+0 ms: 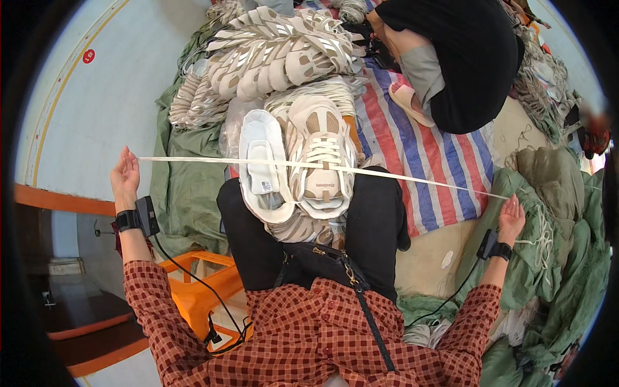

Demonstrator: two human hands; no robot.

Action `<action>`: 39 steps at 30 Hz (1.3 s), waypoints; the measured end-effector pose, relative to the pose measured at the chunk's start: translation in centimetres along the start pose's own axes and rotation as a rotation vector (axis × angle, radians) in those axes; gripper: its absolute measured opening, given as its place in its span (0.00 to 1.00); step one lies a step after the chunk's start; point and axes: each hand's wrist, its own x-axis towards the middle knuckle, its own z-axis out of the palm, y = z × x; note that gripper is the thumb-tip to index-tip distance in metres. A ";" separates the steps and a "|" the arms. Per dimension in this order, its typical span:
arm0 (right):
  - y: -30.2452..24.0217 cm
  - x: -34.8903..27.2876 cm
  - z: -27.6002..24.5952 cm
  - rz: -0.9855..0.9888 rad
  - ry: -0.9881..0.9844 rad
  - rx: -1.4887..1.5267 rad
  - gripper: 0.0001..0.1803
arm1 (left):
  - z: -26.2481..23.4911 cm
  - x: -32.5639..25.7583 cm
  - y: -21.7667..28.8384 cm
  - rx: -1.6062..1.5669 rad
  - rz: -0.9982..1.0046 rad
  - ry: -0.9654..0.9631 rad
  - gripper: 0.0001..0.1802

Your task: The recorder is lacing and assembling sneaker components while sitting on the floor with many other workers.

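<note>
A long cream shoelace [412, 178] is drawn taut across my view, passing over the shoes on my lap. Its left end is gripped by my left hand [124, 173], held out wide at the far left. My right hand [511, 221], stretched out to the right, has its fingers closed on the other end. Under the lace, a beige and white sneaker [322, 142] rests with its toe away from me and laces threaded over its tongue. Beside it on the left lies a white shoe-shaped piece [261, 138] with a hollow middle and a small label.
Piles of beige shoe uppers [277, 61] lie beyond the shoes. An orange plastic stool [193, 271] stands at my left. On the right, a person in black [461, 58] crouches by a striped sheet [429, 155], and green sacks [509, 258] lie near my right arm.
</note>
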 end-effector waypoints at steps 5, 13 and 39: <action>10.0 -6.7 6.7 0.134 -0.545 -0.672 0.20 | -1.8 -1.1 -4.7 0.460 -0.056 -0.360 0.14; 18.0 -25.9 18.3 -0.511 -1.542 -1.254 0.04 | 11.2 -24.3 -15.7 1.211 -0.257 -1.190 0.13; 20.5 -29.4 22.1 -0.858 -1.441 -1.329 0.09 | 11.7 -23.0 -16.3 1.188 0.012 -1.040 0.03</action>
